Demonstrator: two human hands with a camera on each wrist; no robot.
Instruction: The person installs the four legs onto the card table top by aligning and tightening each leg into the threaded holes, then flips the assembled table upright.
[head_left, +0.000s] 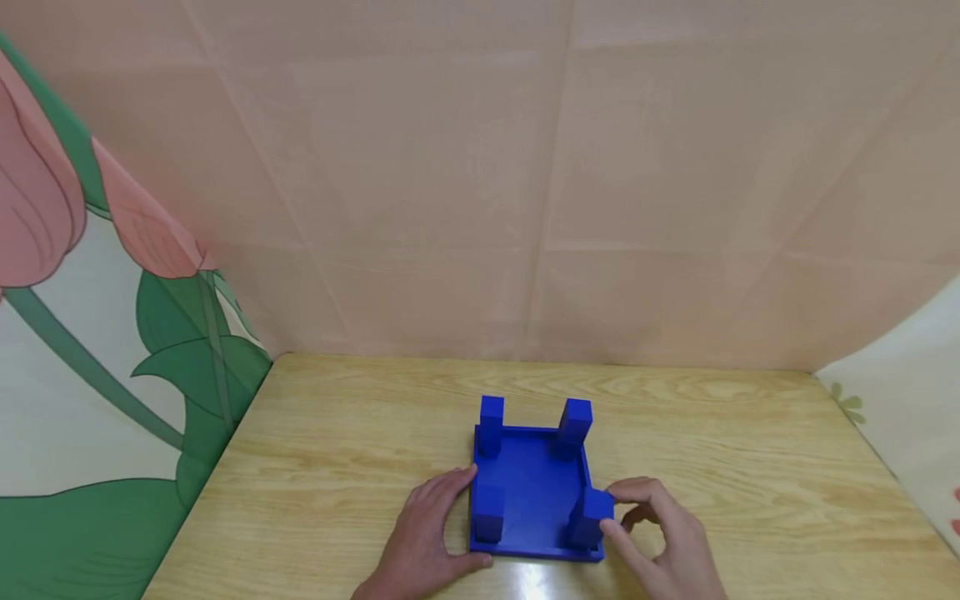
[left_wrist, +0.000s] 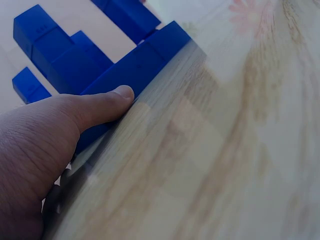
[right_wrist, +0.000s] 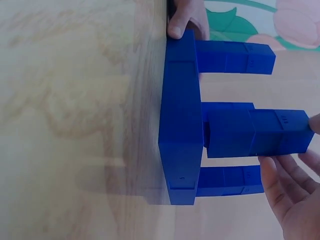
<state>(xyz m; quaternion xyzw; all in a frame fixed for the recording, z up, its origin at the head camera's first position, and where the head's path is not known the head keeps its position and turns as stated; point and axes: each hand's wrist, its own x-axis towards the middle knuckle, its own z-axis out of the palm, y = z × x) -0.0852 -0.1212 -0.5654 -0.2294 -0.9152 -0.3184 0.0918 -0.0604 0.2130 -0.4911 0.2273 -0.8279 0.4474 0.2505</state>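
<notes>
A blue square tray-like base [head_left: 531, 500] with low raised edges lies on the table, and a blue block post stands at each corner. My left hand [head_left: 426, 532] holds the base's near left corner, fingers along the left side. Its thumb presses the front wall, as the left wrist view shows. With thumb and fingertips, my right hand [head_left: 667, 533] pinches the upper part of the near right post [head_left: 592, 512]. In the right wrist view a narrow dark gap shows between this post [right_wrist: 255, 132] and the base [right_wrist: 181, 110]. The near left post [head_left: 490, 514] stands beside my left hand.
The far left post [head_left: 491, 425] and far right post [head_left: 574, 423] rise at the back corners. Under everything is a wood-grain table [head_left: 337, 442]. Behind it hangs a plain pinkish cloth [head_left: 420, 183], with a flower-patterned cloth [head_left: 82, 400] on the left.
</notes>
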